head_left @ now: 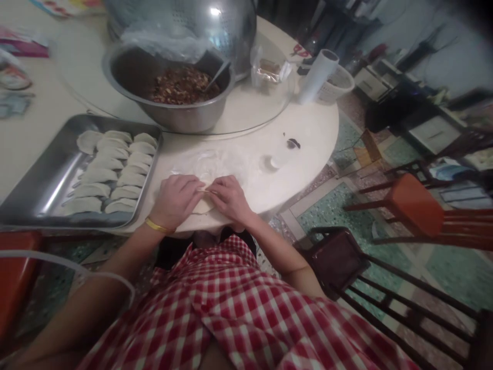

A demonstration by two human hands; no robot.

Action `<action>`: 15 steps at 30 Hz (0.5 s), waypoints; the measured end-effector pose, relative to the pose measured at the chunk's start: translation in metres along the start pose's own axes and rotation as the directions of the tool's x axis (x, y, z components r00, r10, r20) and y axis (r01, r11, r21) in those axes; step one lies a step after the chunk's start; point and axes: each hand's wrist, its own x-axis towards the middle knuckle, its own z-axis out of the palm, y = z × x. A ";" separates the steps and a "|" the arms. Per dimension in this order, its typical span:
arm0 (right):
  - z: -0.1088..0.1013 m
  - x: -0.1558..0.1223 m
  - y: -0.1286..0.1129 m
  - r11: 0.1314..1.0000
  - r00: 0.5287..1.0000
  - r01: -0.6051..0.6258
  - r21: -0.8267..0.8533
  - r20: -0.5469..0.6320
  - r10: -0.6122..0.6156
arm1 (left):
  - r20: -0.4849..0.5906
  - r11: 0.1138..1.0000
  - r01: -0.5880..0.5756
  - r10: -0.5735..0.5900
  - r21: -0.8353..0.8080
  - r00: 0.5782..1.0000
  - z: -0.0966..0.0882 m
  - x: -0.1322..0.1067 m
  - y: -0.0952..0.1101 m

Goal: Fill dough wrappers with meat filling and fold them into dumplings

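My left hand (177, 199) and my right hand (230, 197) meet near the table's front edge. Between their fingertips they pinch a dumpling (203, 190), mostly covered by the fingers. Pale dough (203, 205) shows just below the fingertips; whether it is part of the same piece I cannot tell. White flour (210, 162) is smeared on the tabletop beyond my hands. Left of them, a metal tray (46, 169) holds rows of folded dumplings (111, 163). A steel bowl (185, 115) behind holds dark chopped filling (181, 85) with a spoon-like utensil (217, 76) in it.
A large perforated metal colander (234, 31) stands behind the bowl. At the right are a clear plastic packet (268, 69), a whitish roll (319, 77), a white basket (341, 85) and a small white round item (275, 162). Chairs (339, 262) stand right of the table.
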 end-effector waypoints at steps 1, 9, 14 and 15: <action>0.000 -0.001 -0.001 1.000 1.000 0.017 0.010 -0.022 -0.017 | 0.006 0.999 0.014 -0.014 -0.042 1.000 0.000 0.000 0.000; -0.004 -0.011 -0.017 0.984 0.986 0.087 0.158 -0.152 -0.063 | -0.034 0.986 0.075 -0.081 -0.147 0.996 -0.007 -0.013 0.006; -0.004 -0.010 -0.024 0.979 0.990 0.036 0.199 -0.144 -0.008 | -0.104 0.958 0.133 -0.164 -0.254 0.981 -0.013 -0.021 0.013; -0.004 -0.009 -0.025 0.980 0.990 0.029 0.195 -0.140 -0.002 | -0.116 0.948 0.148 -0.187 -0.283 0.976 -0.013 -0.022 0.014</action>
